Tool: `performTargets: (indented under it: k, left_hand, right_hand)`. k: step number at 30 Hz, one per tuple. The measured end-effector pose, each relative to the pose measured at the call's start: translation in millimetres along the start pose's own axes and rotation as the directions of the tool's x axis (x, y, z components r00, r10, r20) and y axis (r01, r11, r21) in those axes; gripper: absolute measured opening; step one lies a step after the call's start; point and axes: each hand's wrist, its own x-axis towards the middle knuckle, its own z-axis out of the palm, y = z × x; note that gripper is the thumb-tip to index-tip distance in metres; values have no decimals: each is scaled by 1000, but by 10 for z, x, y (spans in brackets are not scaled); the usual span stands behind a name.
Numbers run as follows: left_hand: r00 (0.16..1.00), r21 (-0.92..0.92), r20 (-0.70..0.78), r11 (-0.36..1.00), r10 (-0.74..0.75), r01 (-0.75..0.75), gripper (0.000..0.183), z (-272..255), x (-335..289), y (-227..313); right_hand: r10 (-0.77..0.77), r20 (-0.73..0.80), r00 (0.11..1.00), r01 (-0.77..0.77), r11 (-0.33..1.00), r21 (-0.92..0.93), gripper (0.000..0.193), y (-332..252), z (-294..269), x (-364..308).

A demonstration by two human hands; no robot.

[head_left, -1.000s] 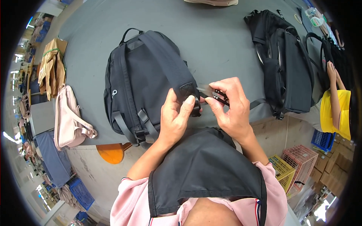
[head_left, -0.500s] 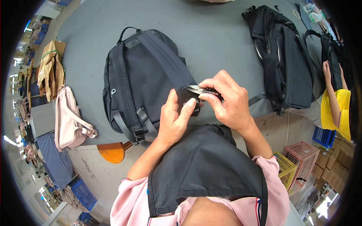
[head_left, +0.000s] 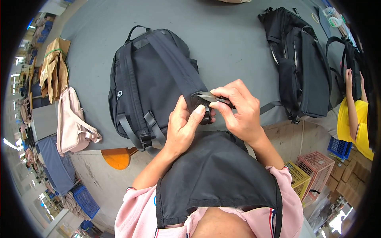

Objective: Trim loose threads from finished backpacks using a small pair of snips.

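A black backpack lies back side up on the grey table, straps facing me. My left hand is closed on the lower end of its right shoulder strap, thumb on top beside a black buckle. My right hand pinches a pair of thread snips between thumb and fingers. Their metal blades point left and lie at the edge of the strap end. Whether a thread is between the blades is too small to tell.
More black backpacks lie on the right, where a co-worker in yellow handles one. A pink bag and brown paper are at the left edge. Below the table are an orange stool and plastic crates.
The snips' blades look closer together than before, still at the strap end. My left hand keeps its hold. The co-worker's arms at the right have shifted slightly.
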Motion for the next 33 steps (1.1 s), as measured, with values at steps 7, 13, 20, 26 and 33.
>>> performTargets:
  k: [7, 13, 20, 26, 33]
  left_hand:
    - [1000, 44, 9, 999, -24, 23, 30, -47, 0, -93]
    - [939, -416, 89, 844, -334, 339, 40, -87, 73, -159]
    - [783, -412, 368, 667, -501, 621, 55, -134, 171, -223]
    - [986, 214, 63, 967, -152, 136, 52, -7, 27, -89]
    - [676, 886, 284, 84, 680, -456, 26, 92, 160, -113]
  right_hand:
    - [30, 66, 997, -26, 998, -59, 16, 58, -23, -28]
    - [524, 393, 756, -655, 598, 463, 22, 406, 78, -56]
    - [400, 797, 452, -870, -1, 494, 36, 422, 307, 144]
    - [538, 522, 662, -694, 177, 698, 35, 327, 293, 139]
    - [517, 389, 763, -634, 479, 607, 16, 368, 283, 135]
